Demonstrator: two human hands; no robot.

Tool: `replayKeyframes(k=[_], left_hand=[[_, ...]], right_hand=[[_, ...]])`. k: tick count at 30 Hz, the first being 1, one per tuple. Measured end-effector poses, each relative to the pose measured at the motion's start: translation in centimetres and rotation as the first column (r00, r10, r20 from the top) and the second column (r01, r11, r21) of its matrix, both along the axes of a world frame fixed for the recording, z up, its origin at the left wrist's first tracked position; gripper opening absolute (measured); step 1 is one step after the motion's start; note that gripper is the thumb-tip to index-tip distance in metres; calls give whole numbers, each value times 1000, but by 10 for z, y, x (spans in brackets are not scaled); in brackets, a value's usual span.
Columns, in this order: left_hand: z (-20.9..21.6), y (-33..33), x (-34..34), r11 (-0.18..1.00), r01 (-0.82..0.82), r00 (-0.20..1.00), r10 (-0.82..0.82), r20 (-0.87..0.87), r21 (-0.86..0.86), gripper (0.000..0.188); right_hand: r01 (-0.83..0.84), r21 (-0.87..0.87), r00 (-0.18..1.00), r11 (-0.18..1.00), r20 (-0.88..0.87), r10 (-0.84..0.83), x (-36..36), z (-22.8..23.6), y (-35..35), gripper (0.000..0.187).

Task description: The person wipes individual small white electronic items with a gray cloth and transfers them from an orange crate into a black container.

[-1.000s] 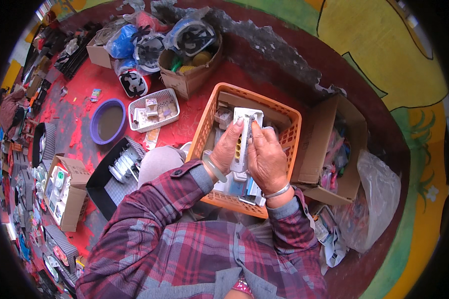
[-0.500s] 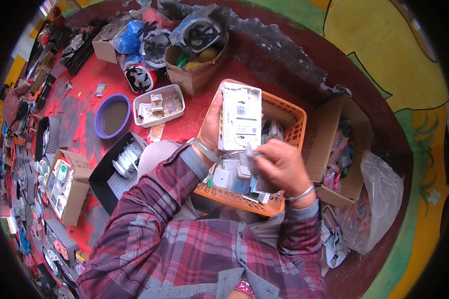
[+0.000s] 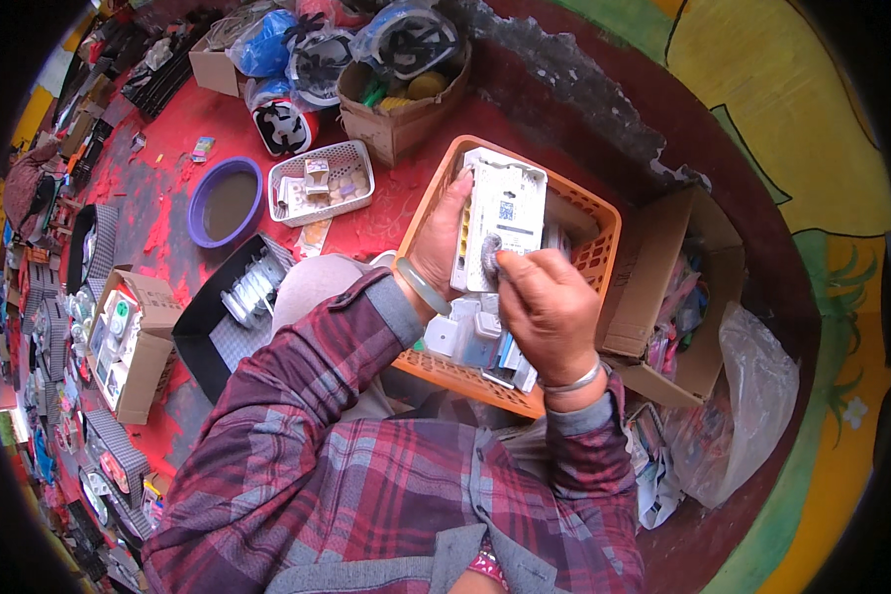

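Note:
In my left hand [image 3: 434,243] is a white router [image 3: 518,198], its labelled underside with a square code facing up and yellow ports along its left edge. My fingers grip it by that edge. My right hand [image 3: 552,309] pinches a wadded grey cloth [image 3: 491,259], which presses on the lower left of the router's face. Under both hands sits an orange plastic basket [image 3: 612,252]. It contains white adapters, small white boxes [image 3: 450,335] and other pieces, partly covered by the router and my right hand.
To the left are a purple basin [image 3: 197,203] of murky water, a white basket [image 3: 319,215] and a black box [image 3: 200,346] with white spools. An open cardboard box [image 3: 636,309] and a clear plastic bag [image 3: 762,396] stand at the right. Bagged helmets [image 3: 406,45] lie at the back.
The cloth has moved from below the router's lower edge up onto its face, with my right hand following. The router now leans slightly to the right. The whole view has shifted a little.

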State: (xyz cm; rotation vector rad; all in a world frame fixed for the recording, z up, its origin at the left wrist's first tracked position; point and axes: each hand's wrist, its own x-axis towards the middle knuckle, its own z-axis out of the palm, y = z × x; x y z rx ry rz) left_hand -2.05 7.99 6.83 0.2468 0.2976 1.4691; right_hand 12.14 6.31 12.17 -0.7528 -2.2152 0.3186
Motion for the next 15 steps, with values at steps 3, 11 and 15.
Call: replayKeyframes(k=[3,11,15], left_hand=[[-6,1,-8,1000,14,998,-13,-54,25,63],[3,-6,-5,992,32,994,-19,-111,120,71],[5,-16,5,984,131,985,-116,-124,118,68]], right_hand=[[-2,132,983,991,184,-22,-6,0,-11,30],[-70,-212,997,975,-31,65,3,0,-7,18],[18,-127,999,992,-35,-22,-3,1,-16,14]])
